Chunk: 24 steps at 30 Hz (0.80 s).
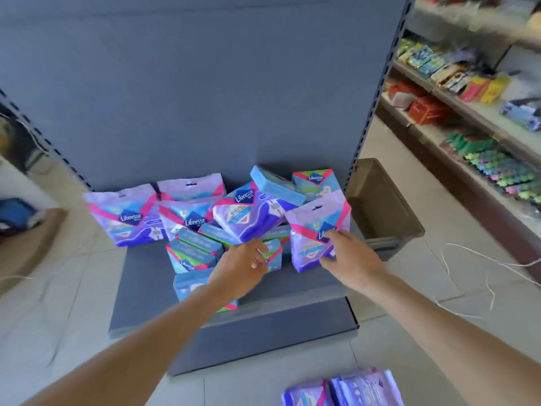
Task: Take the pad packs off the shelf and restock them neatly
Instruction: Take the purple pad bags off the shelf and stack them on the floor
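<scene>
- Big purple packs (126, 218) are leaning against the back panel at the left of the grey shelf (278, 320). Small blue packs (193, 250) are lying jumbled in front of them, so the shelf is not yet emptied.
- The left hand (240, 268) is reaching into the middle of the shelf with its fingers loosely curled at a small blue pack (275, 256). Blur is keeping me from telling whether it has hold of the pack or is only touching it.
- The right hand (351, 256) is resting on the front of a purple pack (313, 227) standing at the right end of the shelf. Its fingers are spread and fairly straight, index high and thumb low, and are not wrapping round it yet.
- A brown bin (380, 200) is sitting just beside the shelf's right post.
- Two purple packs (339, 391) are lying on the floor in front of the shelf, so the take-off step is seemingly under way.
- Next, each hand is probably needing to close firmly on its pack and lift it clear without toppling the neighbours.
</scene>
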Available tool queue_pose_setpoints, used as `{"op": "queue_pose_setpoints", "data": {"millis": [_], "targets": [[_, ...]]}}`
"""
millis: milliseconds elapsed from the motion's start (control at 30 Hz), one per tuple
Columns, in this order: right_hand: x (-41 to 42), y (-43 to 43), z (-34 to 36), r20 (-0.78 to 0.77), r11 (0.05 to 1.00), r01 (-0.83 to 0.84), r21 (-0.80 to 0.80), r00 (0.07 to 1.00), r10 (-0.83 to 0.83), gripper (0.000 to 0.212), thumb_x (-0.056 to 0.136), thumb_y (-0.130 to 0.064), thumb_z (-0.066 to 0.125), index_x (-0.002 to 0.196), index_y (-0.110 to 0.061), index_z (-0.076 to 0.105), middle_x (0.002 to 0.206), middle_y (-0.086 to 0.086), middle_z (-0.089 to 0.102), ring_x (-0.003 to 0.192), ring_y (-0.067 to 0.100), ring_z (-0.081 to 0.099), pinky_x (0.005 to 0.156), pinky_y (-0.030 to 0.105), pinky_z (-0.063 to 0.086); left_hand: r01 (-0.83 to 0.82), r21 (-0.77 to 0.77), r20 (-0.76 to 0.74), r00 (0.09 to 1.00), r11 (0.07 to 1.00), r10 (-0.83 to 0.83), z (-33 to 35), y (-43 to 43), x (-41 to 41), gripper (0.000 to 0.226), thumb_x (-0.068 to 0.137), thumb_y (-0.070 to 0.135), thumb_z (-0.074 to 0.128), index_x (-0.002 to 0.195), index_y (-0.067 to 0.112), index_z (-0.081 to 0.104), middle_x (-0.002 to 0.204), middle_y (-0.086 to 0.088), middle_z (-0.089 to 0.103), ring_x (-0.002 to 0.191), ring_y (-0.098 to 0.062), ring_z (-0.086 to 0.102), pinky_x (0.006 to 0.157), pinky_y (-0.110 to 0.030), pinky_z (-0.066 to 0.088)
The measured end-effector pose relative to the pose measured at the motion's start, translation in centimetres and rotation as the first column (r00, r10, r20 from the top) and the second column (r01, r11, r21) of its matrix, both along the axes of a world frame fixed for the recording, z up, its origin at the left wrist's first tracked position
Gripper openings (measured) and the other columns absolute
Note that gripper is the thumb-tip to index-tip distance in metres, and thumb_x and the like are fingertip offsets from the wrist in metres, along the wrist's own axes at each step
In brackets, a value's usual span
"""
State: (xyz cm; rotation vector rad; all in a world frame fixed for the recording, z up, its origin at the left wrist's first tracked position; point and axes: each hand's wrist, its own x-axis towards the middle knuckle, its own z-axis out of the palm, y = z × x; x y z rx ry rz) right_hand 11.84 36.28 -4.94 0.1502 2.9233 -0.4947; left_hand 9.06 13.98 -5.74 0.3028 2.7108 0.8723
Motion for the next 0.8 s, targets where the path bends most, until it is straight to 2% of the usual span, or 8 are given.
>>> {"op": "queue_pose_setpoints", "data": {"millis": [100,167,300,500,567,667,733,800], "targets": [[-1.9,-0.1,-0.6,0.041,0.997,0.077,-0.001,0.996,-0.077,0.051,0.083,-0.027,0.068,0.124,-0.01,0.044,0.126,0.011,0.053,0.118,0.031,0.051,0.091,0.039,0.047,-0.061,-0.004,0.0,0.998,0.998,0.061,-0.7,-4.0,0.0,0.03,0.08,0.007,0.053,0.106,0.018,0.064,0.088,0.003,0.071,0.085,-0.02,0.065,0.076,-0.028,0.05],[-3.3,0.6,-1.0,0.049,0.974,0.208,-0.088,0.978,-0.204,0.062,0.075,-0.02,0.079,0.123,-0.004,0.044,0.124,0.016,0.053,0.118,0.033,0.05,0.092,0.039,0.045,-0.087,0.002,-0.014,0.996,0.996,0.087,-1.3,-5.6,-0.3,0.031,0.08,0.004,0.054,0.108,0.014,0.064,0.091,0.003,0.07,0.086,-0.018,0.064,0.076,-0.027,0.049],[-6.3,1.5,-2.4,0.064,0.865,0.453,-0.217,0.89,-0.45,0.069,0.066,-0.005,0.085,0.119,0.004,0.041,0.123,0.023,0.055,0.118,0.038,0.052,0.089,0.04,0.046,-0.086,-0.023,-0.091,0.992,0.996,0.083,-2.4,-6.6,-1.3,0.035,0.08,0.005,0.061,0.114,0.014,0.059,0.109,-0.001,0.062,0.1,-0.02,0.061,0.083,-0.034,0.052],[-8.2,1.6,-6.5,0.091,0.681,0.618,-0.392,0.763,-0.64,0.09,0.061,-0.005,0.088,0.131,0.006,0.033,0.131,0.025,0.052,0.123,0.041,0.051,0.096,0.048,0.044,-0.09,-0.078,-0.2,0.977,0.993,0.072,-3.3,-5.1,-3.8,0.056,0.08,0.001,0.062,0.13,0.02,0.042,0.131,0.0,0.044,0.121,-0.02,0.048,0.089,-0.033,0.05],[-8.2,2.1,-7.5,0.07,0.649,0.623,-0.437,0.743,-0.666,0.086,0.049,-0.009,0.094,0.119,0.004,0.046,0.118,0.024,0.061,0.111,0.04,0.06,0.09,0.048,0.049,-0.101,-0.073,-0.194,0.977,0.992,0.085,-3.2,-5.0,-4.4,0.059,0.078,-0.001,0.063,0.129,0.019,0.042,0.131,-0.001,0.042,0.12,-0.022,0.048,0.086,-0.036,0.053],[-8.1,4.1,-9.6,0.052,0.665,0.614,-0.426,0.75,-0.66,0.064,0.04,-0.022,0.097,0.091,-0.004,0.062,0.09,0.016,0.068,0.085,0.032,0.066,0.075,0.042,0.052,-0.129,-0.083,-0.176,0.978,0.988,0.112,-3.0,-6.2,-4.9,0.056,0.079,0.006,0.065,0.129,0.016,0.042,0.128,-0.003,0.044,0.12,-0.023,0.047,0.088,-0.036,0.048],[-8.3,5.9,-11.6,0.058,0.645,0.617,-0.451,0.742,-0.668,0.056,0.036,-0.03,0.096,0.072,-0.012,0.058,0.073,0.011,0.062,0.071,0.027,0.061,0.063,0.037,0.047,-0.138,-0.117,-0.168,0.979,0.983,0.117,-3.1,-7.7,-5.0,0.055,0.081,0.015,0.065,0.13,0.016,0.041,0.128,-0.002,0.044,0.119,-0.023,0.047,0.087,-0.035,0.045],[-9.0,8.9,-15.3,0.119,0.611,0.591,-0.527,0.763,-0.636,0.062,0.031,-0.03,0.097,0.072,-0.014,0.052,0.079,0.012,0.062,0.077,0.033,0.063,0.065,0.041,0.05,-0.121,-0.162,-0.159,0.983,0.979,0.095,-3.3,-9.5,-5.0,0.056,0.081,0.021,0.066,0.13,0.016,0.04,0.128,-0.001,0.044,0.117,-0.023,0.048,0.085,-0.033,0.044]]}}
